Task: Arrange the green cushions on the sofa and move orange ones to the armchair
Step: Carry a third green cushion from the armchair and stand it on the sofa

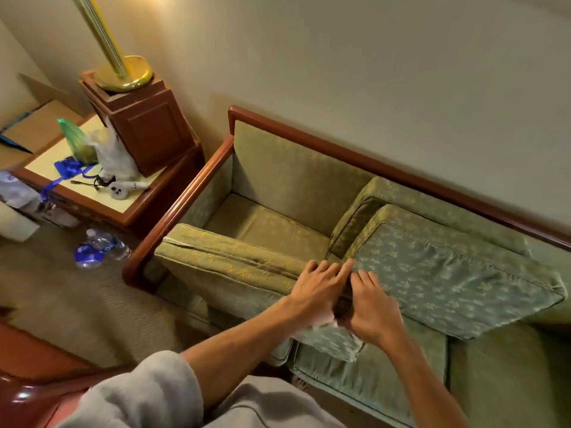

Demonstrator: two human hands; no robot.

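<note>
A large green cushion [445,279] lies tilted across the sofa [309,180], its long axis running from the near-left corner by the hands up toward the right end of the seat. Its far-left corner rests against a back cushion [401,196], and its near corner overhangs the seat cushion [380,375] below. A second loose cushion [228,257] lies along the sofa's front edge on the left, long axis left to right, beside the wooden armrest [185,205]. The left hand [318,288] rests on this cushion's right end, fingers spread and nearly straight. The right hand [370,307] presses on the tilted cushion's near-left corner, fingers slightly bent; whether the thumb grips underneath cannot be told.
</note>
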